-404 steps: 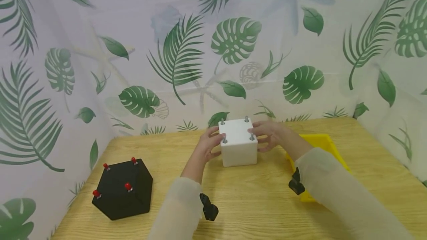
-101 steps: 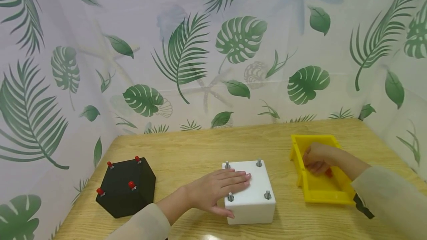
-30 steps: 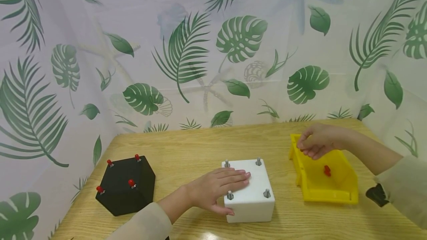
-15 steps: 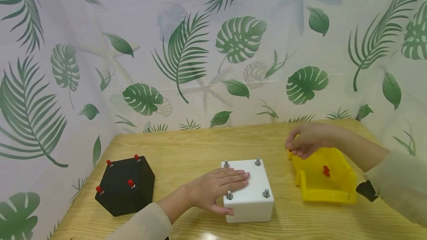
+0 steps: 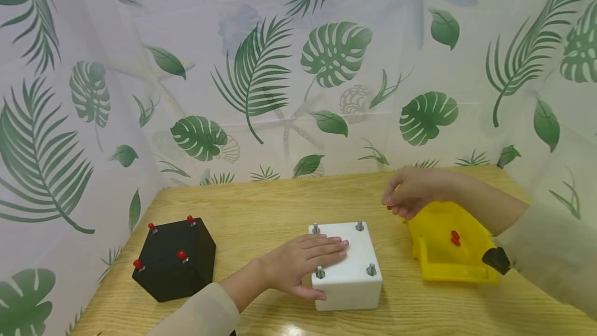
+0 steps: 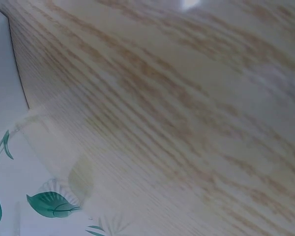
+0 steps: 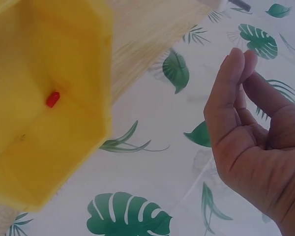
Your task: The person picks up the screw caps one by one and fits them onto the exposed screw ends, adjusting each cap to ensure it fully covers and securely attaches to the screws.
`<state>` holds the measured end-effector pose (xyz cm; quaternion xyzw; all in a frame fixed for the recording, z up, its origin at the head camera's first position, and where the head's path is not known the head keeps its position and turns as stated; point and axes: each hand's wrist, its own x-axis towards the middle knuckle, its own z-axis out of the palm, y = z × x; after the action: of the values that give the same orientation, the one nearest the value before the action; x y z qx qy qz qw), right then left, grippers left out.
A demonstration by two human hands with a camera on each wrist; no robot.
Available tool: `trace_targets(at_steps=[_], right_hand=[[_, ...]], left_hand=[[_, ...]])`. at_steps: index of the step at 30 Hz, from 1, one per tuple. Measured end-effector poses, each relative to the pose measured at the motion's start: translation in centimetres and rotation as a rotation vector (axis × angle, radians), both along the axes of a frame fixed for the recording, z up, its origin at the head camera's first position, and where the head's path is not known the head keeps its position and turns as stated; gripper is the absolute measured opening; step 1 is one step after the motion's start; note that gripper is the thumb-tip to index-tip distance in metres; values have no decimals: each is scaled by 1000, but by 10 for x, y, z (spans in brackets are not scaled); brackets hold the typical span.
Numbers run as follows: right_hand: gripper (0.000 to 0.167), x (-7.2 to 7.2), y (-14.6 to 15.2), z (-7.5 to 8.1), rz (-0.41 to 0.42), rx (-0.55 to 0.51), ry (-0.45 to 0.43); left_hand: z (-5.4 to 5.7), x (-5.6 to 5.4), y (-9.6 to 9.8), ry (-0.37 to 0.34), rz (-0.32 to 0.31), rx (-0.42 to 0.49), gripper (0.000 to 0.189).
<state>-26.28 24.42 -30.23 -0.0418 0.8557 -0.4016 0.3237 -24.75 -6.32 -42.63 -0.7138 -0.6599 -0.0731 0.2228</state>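
Note:
My left hand (image 5: 298, 266) lies flat on top of a white block (image 5: 356, 258), its thumb down along the near side. A metal bolt (image 5: 371, 269) stands up at each corner of that block, all bare. Between thumb and fingertips my right hand (image 5: 415, 191) pinches a small red cap (image 5: 389, 207), mostly covered by the fingers. This hand is raised above the table, just left of a yellow bin (image 5: 459, 274). In the right wrist view a sliver of the cap (image 7: 224, 61) shows at the fingertips. Loose red caps (image 5: 455, 237) lie inside the bin.
On the left of the wooden table (image 5: 252, 217) sits a black block (image 5: 174, 258) whose corner bolts carry red caps (image 5: 182, 255). A leaf-print cloth (image 5: 289, 92) hangs behind and along both sides. The left wrist view shows mostly tabletop.
Earlier both hands held the white block farther back; it now sits nearer, under my left hand. My right hand reached into the bin, rose with a red cap and moved left.

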Motion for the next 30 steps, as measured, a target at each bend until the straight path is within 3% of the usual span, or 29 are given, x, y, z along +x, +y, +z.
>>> trace_targets(at_steps=[15,30], right_hand=[[14,-1,-33,18,78,-20,38],[21,-7,-60,21,111,-155,-88]], left_hand=[[0,-1,0,10,-2,14,84],[-1,0,0,-5,11,14,84]])
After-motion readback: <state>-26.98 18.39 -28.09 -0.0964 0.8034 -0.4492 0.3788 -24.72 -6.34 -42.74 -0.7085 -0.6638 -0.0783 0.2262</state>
